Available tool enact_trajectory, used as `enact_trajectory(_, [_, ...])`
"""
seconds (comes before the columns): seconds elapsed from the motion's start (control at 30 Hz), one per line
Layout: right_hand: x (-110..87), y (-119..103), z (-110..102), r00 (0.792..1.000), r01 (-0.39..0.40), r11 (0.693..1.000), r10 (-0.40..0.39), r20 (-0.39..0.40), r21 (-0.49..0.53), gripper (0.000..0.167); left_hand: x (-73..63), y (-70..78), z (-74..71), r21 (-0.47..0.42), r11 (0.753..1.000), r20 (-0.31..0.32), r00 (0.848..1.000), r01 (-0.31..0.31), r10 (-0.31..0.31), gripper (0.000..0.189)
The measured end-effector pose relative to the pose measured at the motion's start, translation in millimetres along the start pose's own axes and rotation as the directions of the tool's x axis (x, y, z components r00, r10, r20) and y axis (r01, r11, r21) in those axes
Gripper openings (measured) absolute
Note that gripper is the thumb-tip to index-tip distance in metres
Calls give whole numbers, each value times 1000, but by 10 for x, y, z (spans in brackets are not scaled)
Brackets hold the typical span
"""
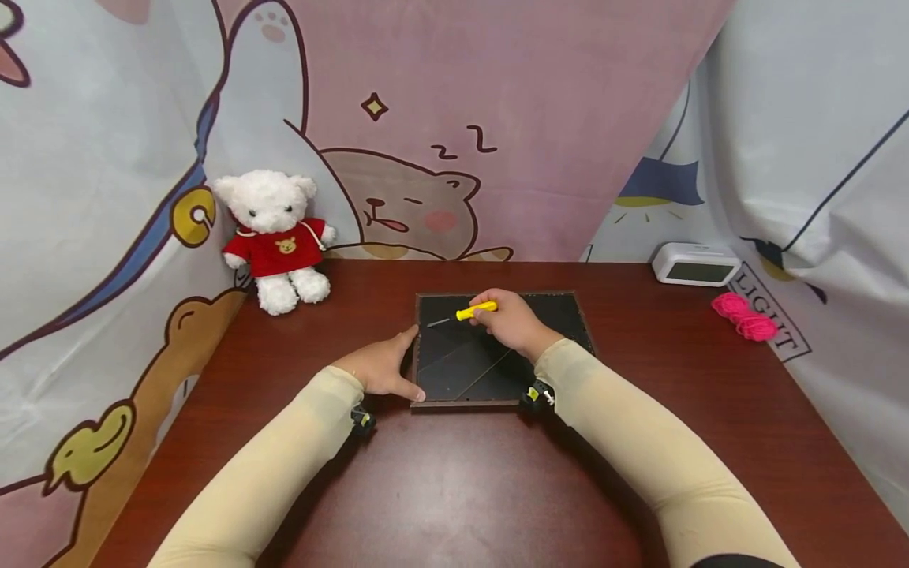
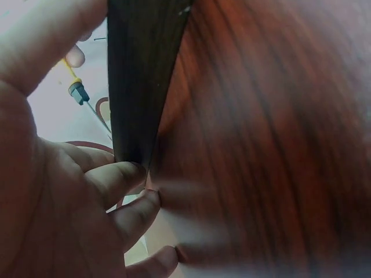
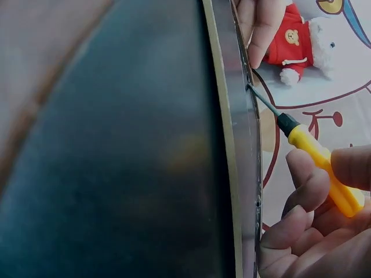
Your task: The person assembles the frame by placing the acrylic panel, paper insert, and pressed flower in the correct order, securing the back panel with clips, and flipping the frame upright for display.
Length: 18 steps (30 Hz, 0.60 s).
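Pointing roughly toward nine o'clock, the yellow screwdriver (image 1: 477, 310) sits in the right hand's (image 1: 514, 319) pinching grip, its tip at the nine-o'clock edge of the dark frame (image 1: 497, 383). It looks light and stiff, best held by its thick handle. The left hand (image 1: 383, 364), unclenched, braces that edge on the desk (image 1: 461, 481).
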State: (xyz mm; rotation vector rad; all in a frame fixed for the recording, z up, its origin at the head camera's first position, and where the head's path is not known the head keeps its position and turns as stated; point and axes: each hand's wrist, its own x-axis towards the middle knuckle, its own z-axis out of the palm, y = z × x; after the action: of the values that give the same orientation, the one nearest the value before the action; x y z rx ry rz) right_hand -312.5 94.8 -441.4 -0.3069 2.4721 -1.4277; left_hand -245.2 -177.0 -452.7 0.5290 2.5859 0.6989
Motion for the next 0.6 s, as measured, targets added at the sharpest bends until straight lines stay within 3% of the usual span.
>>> enact_trajectory(0.6, [94, -36, 22, 1000, 17, 997, -18, -18, -78, 22, 13, 1, -1, 23, 1000, 5, 1000, 4, -4, 130])
